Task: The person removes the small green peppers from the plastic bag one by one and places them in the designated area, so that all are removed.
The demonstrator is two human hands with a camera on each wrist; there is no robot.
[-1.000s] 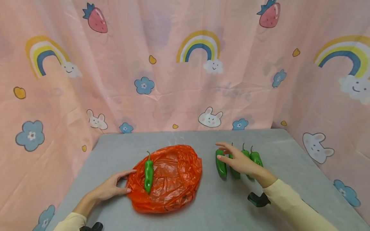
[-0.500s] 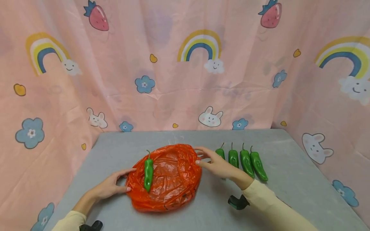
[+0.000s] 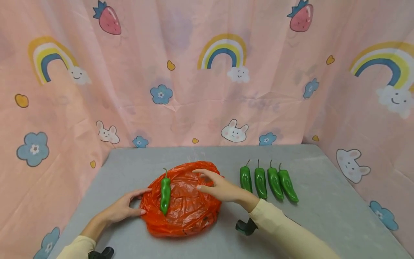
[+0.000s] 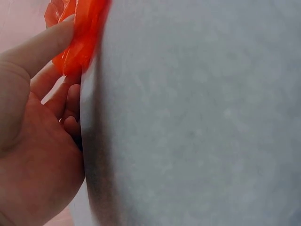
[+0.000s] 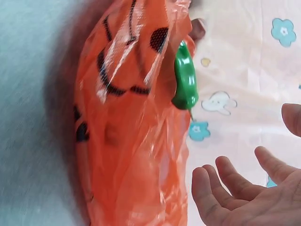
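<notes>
A red-orange plastic bag (image 3: 191, 201) lies spread on the grey table, its mouth wide. One green pepper (image 3: 165, 196) rests along the bag's left side, stem pointing away. My left hand (image 3: 120, 208) touches the bag's left edge with thumb and index finger, which stand apart; in the left wrist view the thumb (image 4: 47, 47) lies against the plastic. Over the bag's right part hovers my right hand (image 3: 220, 187), fingers spread and nothing in it. The right wrist view shows its fingers (image 5: 240, 179) relaxed, to the side of the pepper.
Several more green peppers (image 3: 274, 184) lie in a row on the table to the right, stems away from me. Behind the grey table (image 3: 323, 223) hangs a pink patterned curtain (image 3: 181, 118), which also encloses both sides.
My right hand has moved left from above the row of peppers, past the bag's right edge, to over the bag. The left hand has stayed at the bag's left edge.
</notes>
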